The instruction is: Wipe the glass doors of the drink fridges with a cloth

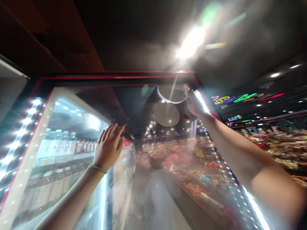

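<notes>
While the left hand (109, 147) spreads open by the glass door (72, 179), the right hand (194, 103) grips a white bowl (171, 93).

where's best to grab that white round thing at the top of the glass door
By its right rim, coming from the right: the white round bowl-like thing looks pressed against the glass door, leaving only its edge free. The right hand grips there.
</notes>
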A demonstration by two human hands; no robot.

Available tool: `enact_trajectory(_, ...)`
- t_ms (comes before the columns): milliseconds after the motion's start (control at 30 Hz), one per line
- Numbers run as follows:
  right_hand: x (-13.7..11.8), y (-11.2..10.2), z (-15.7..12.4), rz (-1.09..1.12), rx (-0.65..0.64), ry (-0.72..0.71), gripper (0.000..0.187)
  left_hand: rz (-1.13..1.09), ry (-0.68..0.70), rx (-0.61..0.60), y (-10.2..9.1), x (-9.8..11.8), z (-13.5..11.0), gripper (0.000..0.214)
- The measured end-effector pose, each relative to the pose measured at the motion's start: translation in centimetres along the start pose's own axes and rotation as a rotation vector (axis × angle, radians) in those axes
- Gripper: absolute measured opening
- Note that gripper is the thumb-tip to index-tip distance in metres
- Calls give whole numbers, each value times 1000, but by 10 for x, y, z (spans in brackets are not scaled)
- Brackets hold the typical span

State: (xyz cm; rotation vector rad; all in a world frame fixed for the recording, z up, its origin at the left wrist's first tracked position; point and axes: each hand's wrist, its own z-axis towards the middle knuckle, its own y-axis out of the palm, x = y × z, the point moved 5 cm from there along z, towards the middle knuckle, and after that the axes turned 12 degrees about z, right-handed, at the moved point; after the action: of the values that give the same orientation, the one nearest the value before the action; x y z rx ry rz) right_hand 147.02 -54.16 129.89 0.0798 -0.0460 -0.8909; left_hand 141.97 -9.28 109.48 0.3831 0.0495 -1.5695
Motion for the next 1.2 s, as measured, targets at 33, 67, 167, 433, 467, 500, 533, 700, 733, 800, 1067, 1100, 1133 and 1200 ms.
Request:
enact_trajectory(33,2,-2,-3,-21,22,25,62,7,-5,-6,0,-1,-2,47)
enact_trajectory(67,2,-2,-4,-47,58,62,62,16,-8,-13,0,-3,-5,46)
enact_trajectory(167,-11,9,-3,-84,149,181,65,46,-8,-38,-2,-18,-16,47)
enact_trajectory(433,-127,105,12,-21,59,43,61,113,-44,-45,-21,-102,-60,47)
enact_trajectory(467,-152,123,11,-31,34,-9,60,115,-41,-49,-24,-112,-67,47)
enact_trajectory(500,-180,143,9,-40,10,-61,59,115,-39,-57,-26,-122,-74,47)
enact_trajectory(533,-209,163,6,-42,-13,-112,59,113,-39,-68,-29,-130,-82,47)
enact_trajectory(700,-370,263,-33,72,-140,-316,59,110,-58,-133,-46,-163,-123,48)
enact_trajectory(733,-400,281,-46,100,-175,-356,59,122,-57,-149,-50,-166,-132,49)
enact_trajectory(800,-454,313,-75,144,-249,-436,59,154,-61,-173,-59,-172,-149,49)
enact_trajectory(1067,-536,348,-170,197,-428,-695,54,176,-70,-206,-79,-179,-186,48)
enact_trajectory(1100,-533,344,-169,194,-435,-706,54,171,-73,-205,-79,-179,-186,49)
enact_trajectory(1133,-527,339,-166,188,-437,-708,54,164,-76,-201,-78,-178,-185,49)
enact_trajectory(1200,-508,328,-153,166,-423,-684,54,141,-77,-198,-74,-174,-180,51)
